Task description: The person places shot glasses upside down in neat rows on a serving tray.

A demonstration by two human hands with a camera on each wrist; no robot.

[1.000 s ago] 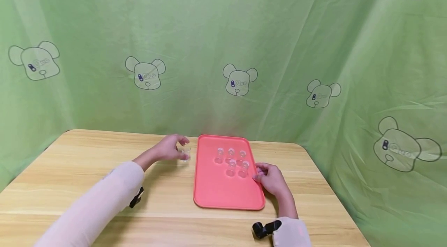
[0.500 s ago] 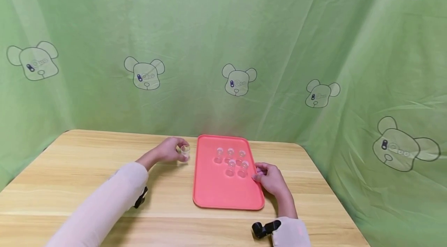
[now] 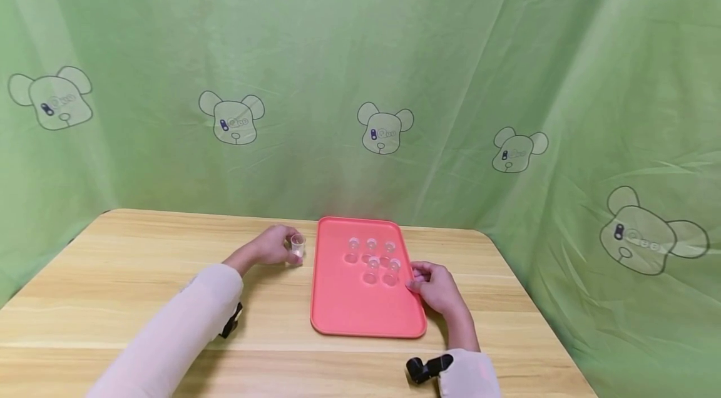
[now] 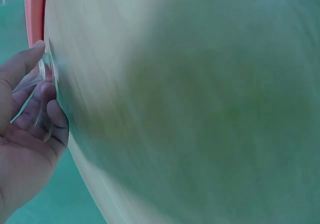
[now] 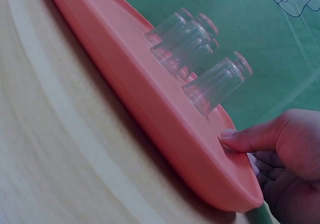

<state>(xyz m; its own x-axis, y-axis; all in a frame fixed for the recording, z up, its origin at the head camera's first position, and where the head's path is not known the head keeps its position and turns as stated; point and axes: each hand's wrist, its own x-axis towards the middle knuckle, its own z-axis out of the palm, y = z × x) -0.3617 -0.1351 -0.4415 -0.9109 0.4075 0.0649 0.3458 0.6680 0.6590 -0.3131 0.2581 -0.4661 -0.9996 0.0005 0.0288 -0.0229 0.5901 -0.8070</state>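
My left hand (image 3: pixel 276 245) grips a small clear cup (image 3: pixel 298 244) just left of the tray, its wide rim facing up. In the left wrist view, the thumb and curled fingers of the left hand (image 4: pixel 32 109) surround the clear cup (image 4: pixel 46 67), hiding part of it. A red tray (image 3: pixel 360 313) lies on the table, bearing several clear cups (image 3: pixel 373 270) turned upside down in two rows. At the tray's right edge my right hand (image 3: pixel 439 288) pinches the rim. The right wrist view shows the right thumb (image 5: pixel 250 136) on top of that rim, with other fingers below.
The wooden table (image 3: pixel 270 348) extends around the tray, its far edge close to a green curtain (image 3: pixel 315 72) with printed bear heads. Black wrist cameras (image 3: pixel 429 369) sit at both sleeves. One inverted cup (image 5: pixel 212 87) stands close to the right thumb.
My left hand has lowered slightly and closed its fingers and thumb round the clear cup, from a wider spread. The right hand and the cups on the tray have stayed put.
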